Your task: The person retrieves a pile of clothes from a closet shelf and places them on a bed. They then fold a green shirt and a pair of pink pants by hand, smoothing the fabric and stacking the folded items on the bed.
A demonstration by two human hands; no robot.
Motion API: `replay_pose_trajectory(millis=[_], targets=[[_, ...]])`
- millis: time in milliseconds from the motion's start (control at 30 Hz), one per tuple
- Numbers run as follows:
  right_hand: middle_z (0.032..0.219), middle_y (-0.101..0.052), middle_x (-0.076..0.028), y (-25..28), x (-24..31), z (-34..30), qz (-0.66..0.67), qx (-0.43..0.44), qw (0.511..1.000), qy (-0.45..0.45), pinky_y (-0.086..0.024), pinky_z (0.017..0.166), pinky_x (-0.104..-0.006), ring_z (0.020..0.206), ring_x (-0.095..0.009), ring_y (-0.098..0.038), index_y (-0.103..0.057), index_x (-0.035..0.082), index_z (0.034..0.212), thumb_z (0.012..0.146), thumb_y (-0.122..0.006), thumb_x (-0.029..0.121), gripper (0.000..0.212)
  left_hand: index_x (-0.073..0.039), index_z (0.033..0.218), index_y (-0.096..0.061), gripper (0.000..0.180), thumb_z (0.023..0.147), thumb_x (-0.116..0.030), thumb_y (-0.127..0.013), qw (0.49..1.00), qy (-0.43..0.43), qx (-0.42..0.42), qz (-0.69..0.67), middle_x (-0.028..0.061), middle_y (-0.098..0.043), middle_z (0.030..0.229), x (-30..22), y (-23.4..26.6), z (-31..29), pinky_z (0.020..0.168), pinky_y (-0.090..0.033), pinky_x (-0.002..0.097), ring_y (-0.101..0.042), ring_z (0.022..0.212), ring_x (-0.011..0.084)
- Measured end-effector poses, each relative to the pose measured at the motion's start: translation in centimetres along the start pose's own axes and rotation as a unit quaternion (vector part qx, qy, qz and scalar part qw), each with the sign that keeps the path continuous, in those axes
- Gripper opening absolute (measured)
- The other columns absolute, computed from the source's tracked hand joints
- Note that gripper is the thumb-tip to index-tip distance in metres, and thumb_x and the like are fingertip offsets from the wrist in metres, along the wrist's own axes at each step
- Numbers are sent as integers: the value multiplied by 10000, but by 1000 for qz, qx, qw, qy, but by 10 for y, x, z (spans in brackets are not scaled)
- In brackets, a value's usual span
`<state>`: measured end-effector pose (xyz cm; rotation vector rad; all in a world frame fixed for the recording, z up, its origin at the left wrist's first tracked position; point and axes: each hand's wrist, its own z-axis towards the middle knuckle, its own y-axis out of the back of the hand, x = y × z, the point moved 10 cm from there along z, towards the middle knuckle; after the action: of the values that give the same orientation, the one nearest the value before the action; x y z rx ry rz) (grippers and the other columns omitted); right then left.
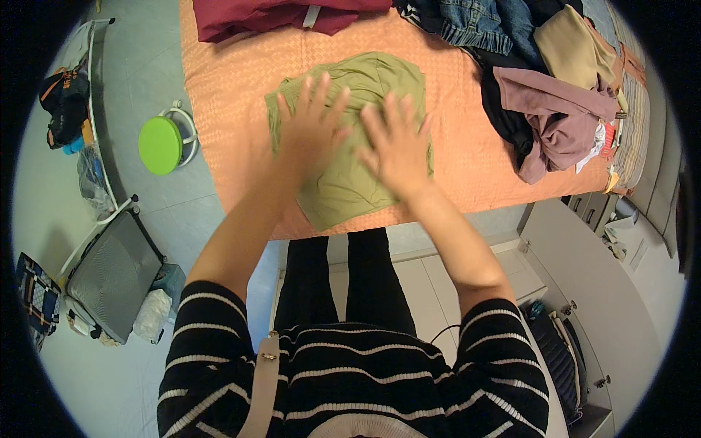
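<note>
An olive-green garment [350, 186] lies spread on the orange bedspread [234, 87] in front of me; its kind is hard to make out. Over its left half is my left hand [310, 128], fingers spread and slightly blurred. My right hand [396, 146] is over the right half, its fingers also apart. Both palms face down on or just above the cloth, and neither hand grips it. Wrinkles run across the fabric between and below my hands.
A dark red garment [277, 18] lies at the bed's far side. To the right are piled a mauve garment [558, 120], a beige cloth [573, 44] and denim [478, 29]. A green stool [160, 145] and a grey suitcase [117, 274] stand on the left. An open cabinet door [584, 270] is at right.
</note>
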<state>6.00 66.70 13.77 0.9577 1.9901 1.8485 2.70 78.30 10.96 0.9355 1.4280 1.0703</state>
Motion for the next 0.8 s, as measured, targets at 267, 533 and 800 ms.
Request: replay_pose_trajectory(millis=[267,533,800], targets=[[1528,-144,-170,-44,-85,-135,-86,69,974,-197,-187,996,-696,1392,-407,-125,-317,146,1435,858,-553,489,712,-119,1441,-293,743,853,-487,-558,996,39,64,-42,238,-154,1507,-1,-21,-105,1012,-110,712,-150,1387,412],[1263,-497,-202,2,-33,-93,182,-122,961,-171,-370,955,-495,1132,-370,-477,-505,39,1248,796,-690,254,534,3,1402,-247,763,811,-222,-672,809,356,-77,-461,244,-269,1435,-2,-35,-184,1081,-251,460,-283,1329,358],[670,-617,-143,-18,-81,-127,233,-111,917,-304,-460,589,-421,618,-343,-568,-614,51,686,839,-665,247,254,18,1337,-308,739,728,-74,-716,716,422,69,-552,190,-405,1329,-10,-81,-221,1031,-329,419,-397,1244,297]])
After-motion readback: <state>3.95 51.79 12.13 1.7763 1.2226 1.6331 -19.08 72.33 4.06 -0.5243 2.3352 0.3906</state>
